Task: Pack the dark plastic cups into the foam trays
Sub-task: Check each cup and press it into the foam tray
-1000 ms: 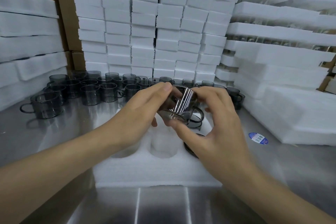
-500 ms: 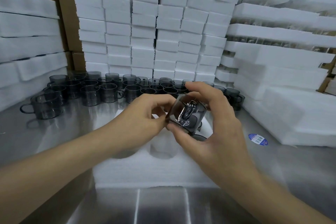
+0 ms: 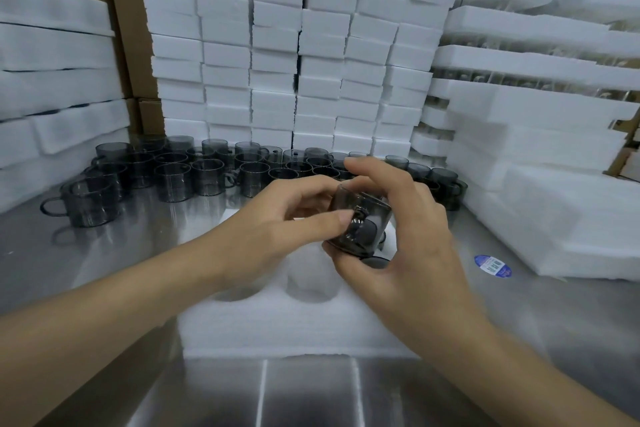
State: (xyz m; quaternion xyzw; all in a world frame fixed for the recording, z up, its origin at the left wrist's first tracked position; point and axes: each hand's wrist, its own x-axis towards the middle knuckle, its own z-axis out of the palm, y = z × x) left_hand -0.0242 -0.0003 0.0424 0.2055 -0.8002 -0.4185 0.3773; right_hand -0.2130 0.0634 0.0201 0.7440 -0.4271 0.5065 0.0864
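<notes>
One smoky dark plastic cup (image 3: 360, 218), tilted, held just above the white foam tray (image 3: 277, 322).
Your right grip (image 3: 408, 246) curls round its right side and base; your left grip (image 3: 277, 236) pinches its left side. The tray lies on the steel worktop (image 3: 519, 322).

1. You have turned the cup (image 3: 370, 208) between your hands. The bright streak of light that ran down its wall a second ago is gone, and it now sits tilted.
2. The cup has drifted slightly lower and to the right of the frame's centre.
3. Your left hand (image 3: 277, 229) had its fingers stretched over the rim; now they are curled, and the thumb (image 3: 332, 218) presses on the cup's wall.
4. Your right hand (image 3: 415, 246) has lifted its index finger (image 3: 377, 170), which now arches above the cup.
5. More of the row of cups (image 3: 294, 166) shows behind your hands.
</notes>
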